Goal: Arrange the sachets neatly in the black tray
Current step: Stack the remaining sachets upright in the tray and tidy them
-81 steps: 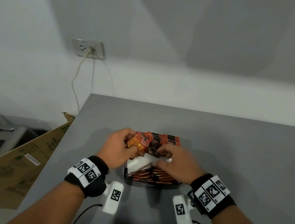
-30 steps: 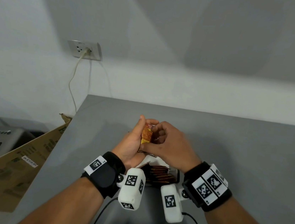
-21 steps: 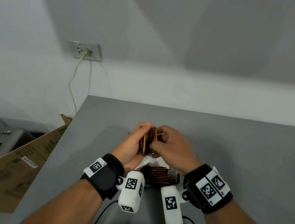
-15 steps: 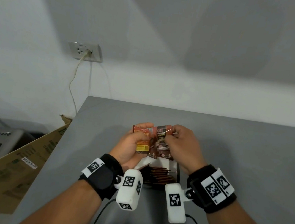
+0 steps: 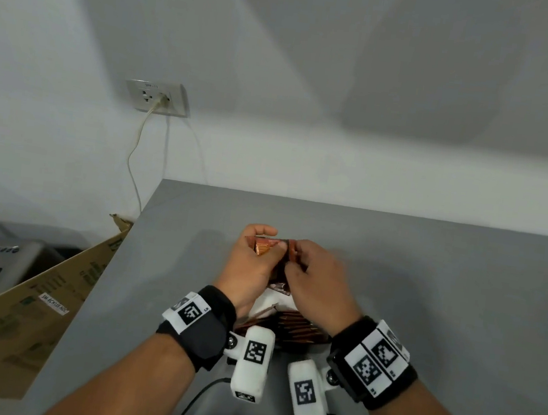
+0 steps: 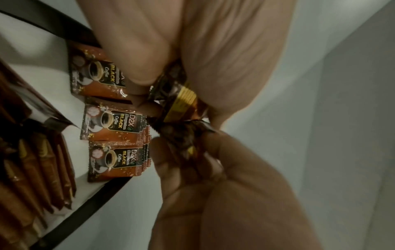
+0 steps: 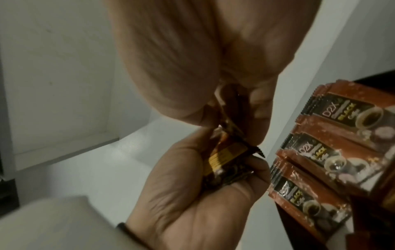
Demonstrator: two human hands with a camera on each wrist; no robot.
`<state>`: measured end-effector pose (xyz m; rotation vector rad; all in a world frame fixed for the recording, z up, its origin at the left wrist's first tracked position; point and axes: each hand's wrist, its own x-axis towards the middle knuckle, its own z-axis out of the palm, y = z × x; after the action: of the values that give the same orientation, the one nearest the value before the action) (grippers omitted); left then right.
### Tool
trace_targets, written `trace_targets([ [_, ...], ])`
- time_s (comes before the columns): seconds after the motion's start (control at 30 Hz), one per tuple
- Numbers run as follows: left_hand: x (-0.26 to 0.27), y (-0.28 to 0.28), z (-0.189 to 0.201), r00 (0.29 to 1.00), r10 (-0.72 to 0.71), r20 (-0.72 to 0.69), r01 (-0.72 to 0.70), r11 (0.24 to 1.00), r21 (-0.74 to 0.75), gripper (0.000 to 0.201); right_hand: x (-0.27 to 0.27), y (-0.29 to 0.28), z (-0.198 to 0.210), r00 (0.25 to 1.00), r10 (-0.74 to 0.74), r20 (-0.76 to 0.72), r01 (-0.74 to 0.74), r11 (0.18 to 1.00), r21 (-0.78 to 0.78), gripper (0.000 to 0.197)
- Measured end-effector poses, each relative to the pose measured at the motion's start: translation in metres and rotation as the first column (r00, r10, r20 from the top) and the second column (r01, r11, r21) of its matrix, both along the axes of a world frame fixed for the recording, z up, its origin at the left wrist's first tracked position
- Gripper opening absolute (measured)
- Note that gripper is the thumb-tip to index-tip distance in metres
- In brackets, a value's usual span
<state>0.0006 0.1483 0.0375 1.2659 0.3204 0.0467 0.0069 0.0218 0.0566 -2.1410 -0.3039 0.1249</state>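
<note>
Sachets pinched between fingers of left hand and right hand.

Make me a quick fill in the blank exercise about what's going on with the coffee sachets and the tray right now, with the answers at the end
1. Both the left hand and the right hand grip the same small bunch of ____.
2. The sachets lying flat in the black tray read "D2X ____ Coffee".
3. The held sachets are raised ____ the tray, not resting in it.
4. A cable runs from the wall ____ down beside the grey table.

Answers: sachets; Black; above; socket
</note>
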Motion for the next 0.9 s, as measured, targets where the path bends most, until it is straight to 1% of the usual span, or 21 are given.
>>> trace_targets([
  [0.03,-0.001,-0.002,0.002,1.0,0.003,-0.002,-0.003,1.0,0.004,0.012,-0.001,0.002,0.001,0.999,0.011,-0.033,-0.011,1.0,0.006,0.019],
  [0.07,-0.001,-0.003,0.004,1.0,0.01,-0.011,-0.01,1.0,0.01,0.014,-0.001,0.003,0.001,0.998,0.012,-0.057,-0.012,1.0,0.01,0.017],
  [0.13,-0.002,-0.002,0.005,0.999,0.012,-0.034,-0.013,1.0,-0.012,0.025,-0.001,0.003,0.003,0.997,0.011,-0.08,-0.009,1.0,0.03,0.014],
  [0.2,-0.003,0.001,0.006,0.999,-0.005,-0.033,0.004,0.999,-0.036,0.026,-0.001,0.001,0.003,0.996,0.02,-0.091,-0.014,0.998,0.06,0.02],
  [0.27,-0.004,0.002,0.007,0.999,-0.027,-0.032,0.025,0.999,-0.045,0.018,-0.001,-0.001,0.004,0.993,0.019,-0.119,-0.007,0.995,0.102,0.024],
  [0.3,-0.005,0.002,0.008,0.999,-0.035,-0.032,0.034,0.998,-0.044,0.017,-0.001,-0.002,0.003,0.993,0.008,-0.116,0.005,0.995,0.105,0.022],
  [0.37,-0.004,0.005,0.007,0.998,-0.05,-0.037,0.048,0.998,-0.051,0.022,0.002,-0.004,0.0,0.996,-0.039,-0.084,0.044,0.997,0.062,0.009],
  [0.4,-0.004,0.007,0.008,0.997,-0.059,-0.04,0.056,0.996,-0.073,0.024,0.003,-0.005,0.0,0.996,-0.057,-0.073,0.061,0.997,0.051,0.005],
  [0.47,-0.004,0.014,0.009,0.995,-0.079,-0.057,0.067,0.982,-0.179,0.033,0.008,-0.01,-0.001,0.993,-0.083,-0.078,0.087,0.995,0.041,0.012],
  [0.53,-0.003,0.021,0.008,0.992,-0.103,-0.074,0.081,0.966,-0.247,0.041,0.012,-0.017,0.002,0.988,-0.107,-0.113,0.114,0.992,0.052,0.014],
  [0.6,-0.004,0.025,0.007,0.99,-0.12,-0.071,0.098,0.961,-0.26,0.042,0.016,-0.024,0.002,0.979,-0.112,-0.169,0.132,0.985,0.114,0.014],
  [0.67,-0.005,0.026,0.005,0.99,-0.127,-0.065,0.107,0.963,-0.245,0.041,0.018,-0.027,0.0,0.96,-0.098,-0.264,0.16,0.96,0.228,0.016],
  [0.7,-0.005,0.027,0.004,0.99,-0.124,-0.064,0.106,0.968,-0.229,0.041,0.019,-0.028,-0.002,0.941,-0.075,-0.331,0.184,0.932,0.312,0.018],
  [0.77,-0.006,0.027,0.002,0.992,-0.11,-0.066,0.096,0.978,-0.186,0.042,0.018,-0.028,-0.002,0.888,0.017,-0.459,0.247,0.824,0.51,0.022],
  [0.8,-0.006,0.026,0.001,0.992,-0.108,-0.061,0.097,0.981,-0.167,0.042,0.018,-0.028,-0.001,0.864,0.07,-0.498,0.273,0.767,0.58,0.024],
  [0.83,-0.006,0.024,0.002,0.992,-0.114,-0.047,0.106,0.982,-0.153,0.04,0.017,-0.026,-0.001,0.849,0.115,-0.516,0.278,0.732,0.622,0.025],
  [0.87,-0.006,0.021,0.002,0.991,-0.128,-0.024,0.123,0.982,-0.139,0.039,0.016,-0.024,-0.002,0.842,0.144,-0.52,0.269,0.723,0.636,0.026],
  [0.9,-0.006,0.018,0.004,0.99,-0.143,-0.007,0.141,0.982,-0.125,0.039,0.016,-0.022,-0.002,0.839,0.16,-0.52,0.252,0.733,0.632,0.025],
])
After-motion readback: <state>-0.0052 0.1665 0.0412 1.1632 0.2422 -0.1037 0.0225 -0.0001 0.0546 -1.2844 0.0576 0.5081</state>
